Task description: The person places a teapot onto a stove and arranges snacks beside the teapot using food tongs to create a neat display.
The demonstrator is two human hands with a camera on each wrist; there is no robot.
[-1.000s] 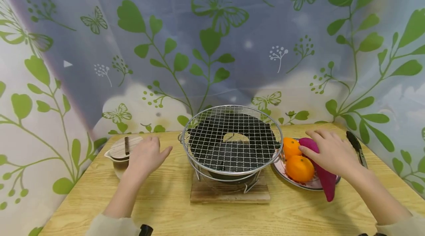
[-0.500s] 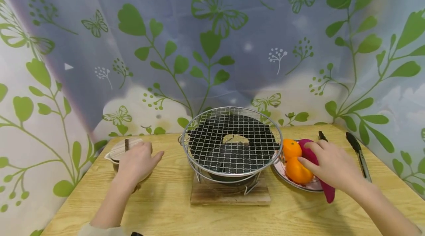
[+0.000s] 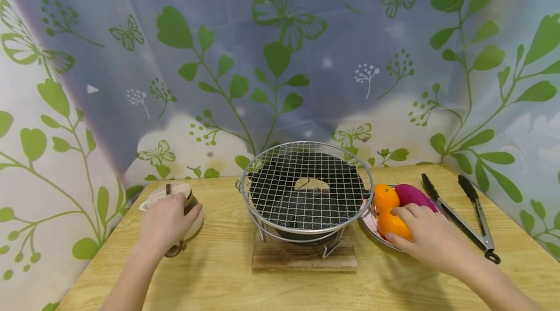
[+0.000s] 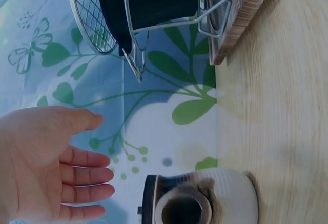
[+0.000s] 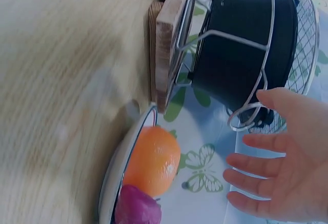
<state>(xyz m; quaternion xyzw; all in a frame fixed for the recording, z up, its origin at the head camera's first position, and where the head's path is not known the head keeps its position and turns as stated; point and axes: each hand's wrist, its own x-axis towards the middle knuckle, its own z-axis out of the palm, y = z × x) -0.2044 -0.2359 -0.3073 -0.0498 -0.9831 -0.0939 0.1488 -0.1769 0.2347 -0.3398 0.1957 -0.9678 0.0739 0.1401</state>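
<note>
My left hand [image 3: 168, 221] hovers above and in front of a small cream-and-brown side-handled pot [image 3: 195, 227], partly hiding it. The pot has a flat wooden lid [image 3: 180, 187]. In the left wrist view the hand's fingers [image 4: 87, 175] are extended, apart from the pot's hollow handle [image 4: 182, 211]. Over a plate [image 3: 369, 226], my right hand [image 3: 430, 235] covers part of the front orange [image 3: 391, 223]. A second orange [image 3: 386, 197] and a purple sweet potato [image 3: 413, 195] lie behind. The right wrist view shows loosely spread fingers [image 5: 253, 165] holding nothing.
Between the hands stands a round tabletop grill with a wire mesh top [image 3: 306, 204] and a black bowl [image 5: 236, 49], on a wooden board [image 3: 304, 261]. Black-handled metal tongs [image 3: 483, 228] lie spread right of the plate. A patterned cloth [image 3: 332, 73] hangs behind the table.
Both hands have lowered and drawn nearer the person. The left also shifted left, uncovering the pot's right side; the right hand uncovered the tongs and now covers more of the front orange.
</note>
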